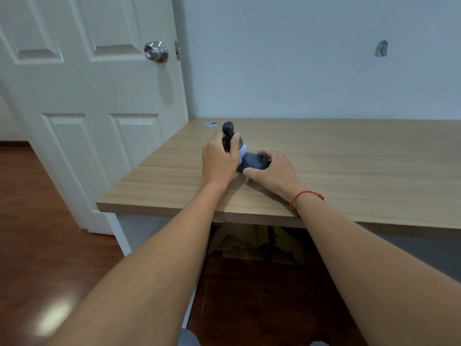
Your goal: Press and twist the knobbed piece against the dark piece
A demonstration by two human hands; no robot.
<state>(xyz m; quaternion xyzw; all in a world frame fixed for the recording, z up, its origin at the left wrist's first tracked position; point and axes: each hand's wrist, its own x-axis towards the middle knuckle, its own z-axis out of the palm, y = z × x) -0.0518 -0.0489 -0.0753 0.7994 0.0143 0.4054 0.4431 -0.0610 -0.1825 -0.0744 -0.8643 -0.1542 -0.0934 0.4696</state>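
Note:
A dark grey device with a rounded knob-like top (pixel 227 127), a pale lilac middle part (pixel 243 151) and a dark flat body (pixel 255 163) lies on the wooden desk (pixel 349 166) near its left end. My left hand (pixel 219 159) grips the upright knobbed part, fingers curled round it. My right hand (pixel 272 171) grips the flat dark body, with thumb along its near edge and fingers over its far side. A red string bracelet (pixel 305 197) is on my right wrist. Much of the device is hidden by both hands.
A white panelled door (pixel 87 96) with a steel knob (pixel 156 51) stands open at the left of the desk. A silver cable grommet (pixel 210 124) sits at the desk's back left corner. Cardboard boxes (pixel 249 243) lie under the desk on the reddish wood floor.

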